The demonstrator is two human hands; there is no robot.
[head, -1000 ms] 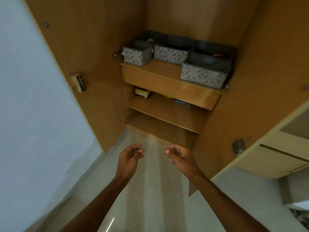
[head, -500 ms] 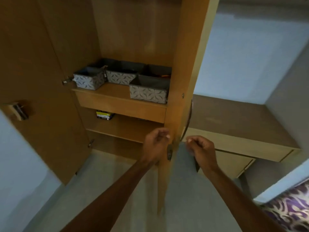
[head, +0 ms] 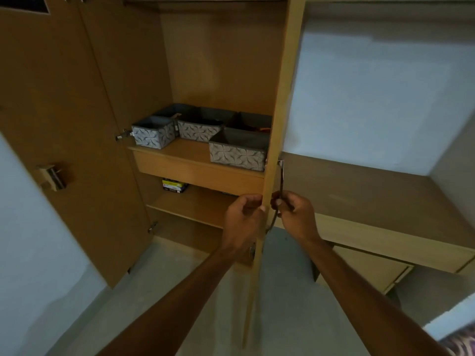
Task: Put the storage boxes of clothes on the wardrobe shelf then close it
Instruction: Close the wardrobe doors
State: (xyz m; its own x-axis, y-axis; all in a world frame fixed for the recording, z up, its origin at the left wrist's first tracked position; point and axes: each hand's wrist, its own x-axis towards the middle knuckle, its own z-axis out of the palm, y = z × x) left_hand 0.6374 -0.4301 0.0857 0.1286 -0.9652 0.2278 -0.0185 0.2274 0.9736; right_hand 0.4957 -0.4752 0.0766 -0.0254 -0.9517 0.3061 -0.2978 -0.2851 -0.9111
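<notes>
Three grey patterned storage boxes stand on the wardrobe shelf (head: 190,152): a small one (head: 154,133) at the left, one (head: 199,128) further back in the middle, and a larger one (head: 237,152) at the front right. The right wardrobe door (head: 279,119) is seen edge-on, swung partway. My left hand (head: 244,217) grips the door's edge on its inner side. My right hand (head: 295,214) is closed around the door's curved metal handle (head: 281,181) on the outer side. The left door (head: 51,124) stands wide open.
A lower shelf (head: 195,206) holds a stack of small boxes (head: 174,186). To the right of the wardrobe a wooden desk top (head: 372,201) with a drawer below runs along the pale wall. A latch block (head: 52,177) sits on the left door.
From empty and low in front of the wardrobe, my hands rose and took hold of the right door, left on its edge, right on its handle. The view tilted up.
</notes>
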